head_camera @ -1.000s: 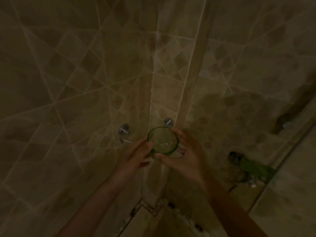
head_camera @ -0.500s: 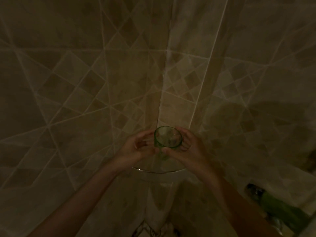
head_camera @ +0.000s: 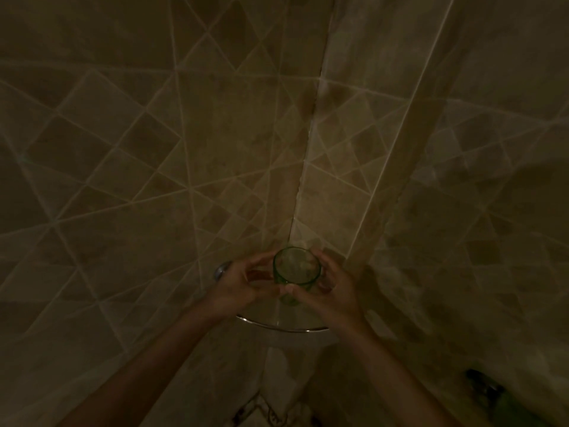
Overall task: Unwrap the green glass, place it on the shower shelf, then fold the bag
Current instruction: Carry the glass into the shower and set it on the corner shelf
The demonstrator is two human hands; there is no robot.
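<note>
Tan diamond-patterned tiled walls (head_camera: 129, 167) meet at a dim corner. We hold the green glass (head_camera: 297, 266) upright, unwrapped and seemingly empty, over the glass corner shelf (head_camera: 278, 324): left hand (head_camera: 243, 283) and right hand (head_camera: 328, 286) both pinching its sides. We judge releasing and bag-folding remain; no bag is visible.

Round tumbler of translucent green glass (head_camera: 297, 266): smooth, glossy, faint sheen along the rim. Curved corner shower shelf (head_camera: 278, 325): clear glass pane, edged with a polished, reflective metal rail. Round wall fixing of chrome-like metal (head_camera: 222, 269) at the shelf's left: shiny. Beige stone-look wall tiles (head_camera: 123, 149): mottled, low sheen, with pale matt grout lines; surface texture not readable in the dim light. Dark green object (head_camera: 505, 405) at lower right: material cannot be determined.
</note>
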